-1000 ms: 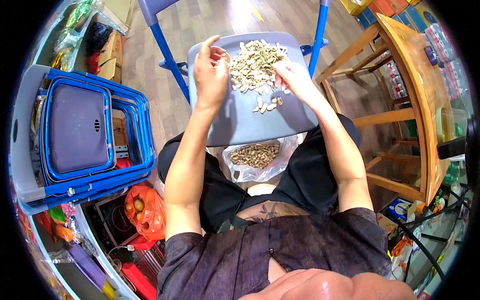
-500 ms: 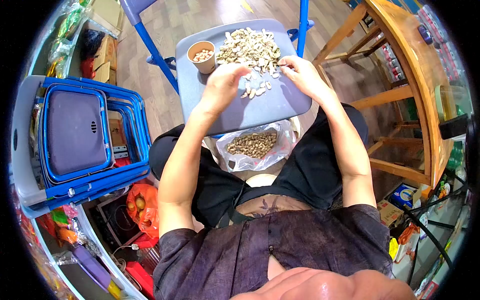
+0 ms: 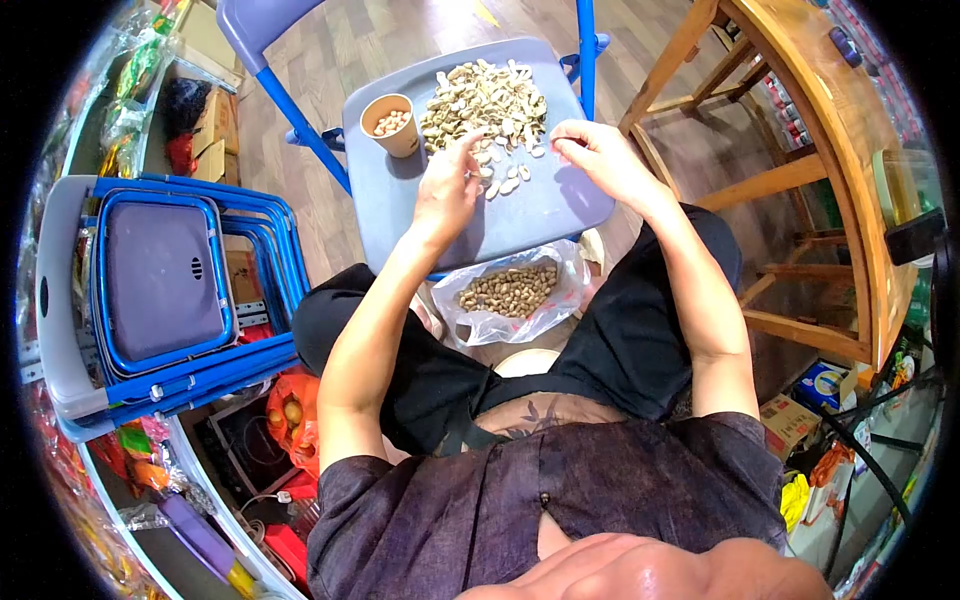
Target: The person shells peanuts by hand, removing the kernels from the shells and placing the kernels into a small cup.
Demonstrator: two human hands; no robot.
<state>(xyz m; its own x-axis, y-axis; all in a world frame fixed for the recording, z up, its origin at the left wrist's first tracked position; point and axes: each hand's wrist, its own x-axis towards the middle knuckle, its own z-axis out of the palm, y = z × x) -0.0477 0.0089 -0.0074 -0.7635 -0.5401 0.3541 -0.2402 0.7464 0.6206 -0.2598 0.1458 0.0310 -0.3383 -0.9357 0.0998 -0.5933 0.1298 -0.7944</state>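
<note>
A heap of pale, opened peanut shells (image 3: 485, 100) lies on the grey seat of a folding chair (image 3: 400, 215). Left of the heap stands a brown paper cup (image 3: 402, 138) with pinkish peanut kernels (image 3: 392, 122) in it. My left hand (image 3: 447, 190) hovers over the seat just below the cup, its fingers curved and apart, with nothing visible in them. To the right of the shells, my right hand (image 3: 605, 160) has thumb and forefinger pinched together; whatever is between them is too small to make out. A few loose shells (image 3: 508, 182) lie between both hands.
Below the seat, between my legs, sits a clear plastic bag (image 3: 470, 325) of unshelled peanuts (image 3: 508, 290). Folded blue chairs (image 3: 165, 280) lean at the left. A wooden table (image 3: 850, 170) stands on the right. An orange bag (image 3: 297, 425) lies lower left.
My left hand has drawn back slightly toward me and its fingers have parted. My right hand has shifted a little left and down. The whole view has tilted slightly.
</note>
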